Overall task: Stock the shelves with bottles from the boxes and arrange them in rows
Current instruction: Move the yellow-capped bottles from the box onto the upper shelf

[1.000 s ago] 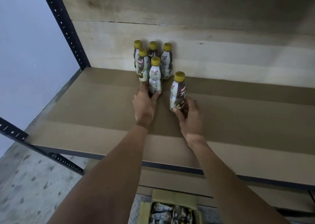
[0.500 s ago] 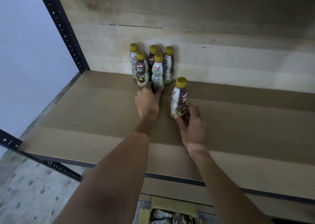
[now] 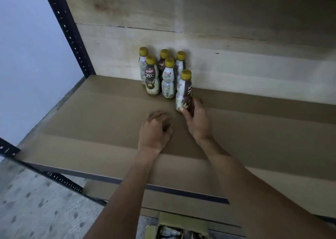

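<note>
Several yellow-capped coffee bottles stand in two short rows against the back wall of the brown shelf. My right hand grips the base of one more bottle, upright and just to the right of the front row. My left hand hovers low over the shelf in front of the bottles, fingers loosely curled, holding nothing.
A black perforated upright and a front rail frame the shelf on the left. An open cardboard box with more bottles sits on the speckled floor below. Broad bare shelf extends to the right.
My left hand has let go of the front-row bottle and drawn back toward me. My right hand has slid its bottle forward, closer to the group.
</note>
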